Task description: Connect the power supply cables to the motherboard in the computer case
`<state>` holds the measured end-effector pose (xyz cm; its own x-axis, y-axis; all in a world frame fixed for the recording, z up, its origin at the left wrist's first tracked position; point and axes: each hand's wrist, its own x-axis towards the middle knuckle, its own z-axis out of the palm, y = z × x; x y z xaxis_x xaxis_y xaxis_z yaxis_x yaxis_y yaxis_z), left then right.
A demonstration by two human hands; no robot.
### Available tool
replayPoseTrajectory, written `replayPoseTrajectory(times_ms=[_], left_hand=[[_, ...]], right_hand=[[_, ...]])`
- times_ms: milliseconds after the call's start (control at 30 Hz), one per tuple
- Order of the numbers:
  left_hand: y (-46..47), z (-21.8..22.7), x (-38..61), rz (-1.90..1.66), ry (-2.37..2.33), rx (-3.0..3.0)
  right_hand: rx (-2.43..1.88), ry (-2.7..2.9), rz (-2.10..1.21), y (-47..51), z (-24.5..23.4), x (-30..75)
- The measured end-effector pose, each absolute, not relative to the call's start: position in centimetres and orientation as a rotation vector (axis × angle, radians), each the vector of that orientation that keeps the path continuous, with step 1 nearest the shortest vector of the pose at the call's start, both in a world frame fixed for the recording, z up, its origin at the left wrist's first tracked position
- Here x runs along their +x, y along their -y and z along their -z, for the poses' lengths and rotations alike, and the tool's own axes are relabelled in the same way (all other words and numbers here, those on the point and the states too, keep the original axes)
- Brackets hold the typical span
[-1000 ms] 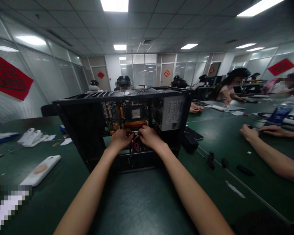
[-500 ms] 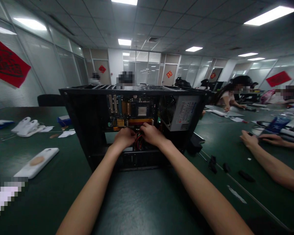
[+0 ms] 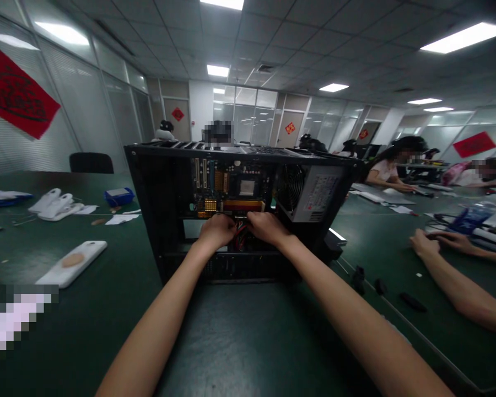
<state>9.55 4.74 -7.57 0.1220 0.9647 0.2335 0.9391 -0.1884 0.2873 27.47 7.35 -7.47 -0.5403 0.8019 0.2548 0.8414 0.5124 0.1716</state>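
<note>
An open black computer case [image 3: 149, 193] stands on the table before me, its inside facing me. Both of my hands reach into it, just below the memory slots [image 3: 243, 205] of the motherboard [image 3: 254, 171]. My left hand [image 3: 217, 230] is closed, fingertips at the top of a bundle of red and black cables [image 3: 242, 238]. Opposite it, my right hand [image 3: 269, 226] is closed too, its curled fingers at the board's lower edge; what they pinch is hidden. A silver power supply [image 3: 316, 193] with a fan [image 3: 291, 187] fills the right upper part of the case.
On the left lie a white phone-like object [image 3: 86, 256], white gloves [image 3: 55, 204] and a blue box [image 3: 119, 196]. Small black parts [image 3: 413, 301] and a thin cord lie on the right. A co-worker's hands [image 3: 425, 242] rest at the right; other people sit farther back.
The view has shifted a little, so the case and both hands appear slightly farther right. Both hands keep nearly the same place inside the case and stay closed.
</note>
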Motion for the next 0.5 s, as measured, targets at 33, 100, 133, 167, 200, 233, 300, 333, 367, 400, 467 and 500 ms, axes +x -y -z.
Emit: replayPoseTrajectory(times_ms=[33,100,133,167,200,233,300,333,367,400,467,500], left_hand=[[-4.72,7.52,9.57,-0.561,-1.958,2.302],[-4.7,7.43,9.61,-0.549,-1.969,2.298],[-4.7,7.41,9.63,-0.546,-1.977,2.294],[-4.69,7.4,9.64,-0.546,-1.983,2.293],[-4.67,7.4,9.66,-0.548,-1.983,2.296],[-4.65,7.41,9.67,-0.551,-1.978,2.301],[-4.59,7.43,9.7,-0.556,-1.957,2.316],[-4.58,7.44,9.71,-0.557,-1.948,2.321],[-4.58,7.46,9.73,-0.555,-1.949,2.323],[-4.6,7.49,9.74,-0.55,-1.953,2.324],[-4.67,7.57,9.76,-0.543,-1.965,2.326],[-4.71,7.61,9.77,-0.547,-1.968,2.329]], right_hand=[[-1.419,2.615,0.423,-7.32,7.44,27.46],[-1.408,2.637,0.442,-7.35,7.38,27.4],[-1.406,2.645,0.446,-7.38,7.34,27.35],[-1.412,2.648,0.444,-7.43,7.31,27.28],[-1.424,2.645,0.437,-7.49,7.29,27.2],[-1.442,2.64,0.428,-7.55,7.28,27.12],[-1.483,2.62,0.414,-7.68,7.28,26.99],[-1.495,2.613,0.412,-7.74,7.29,26.96],[-1.5,2.611,0.412,-7.81,7.32,26.95],[-1.499,2.612,0.412,-7.87,7.35,26.96],[-1.496,2.615,0.413,-7.97,7.42,27.02],[-1.495,2.616,0.413,-8.02,7.46,27.06]])
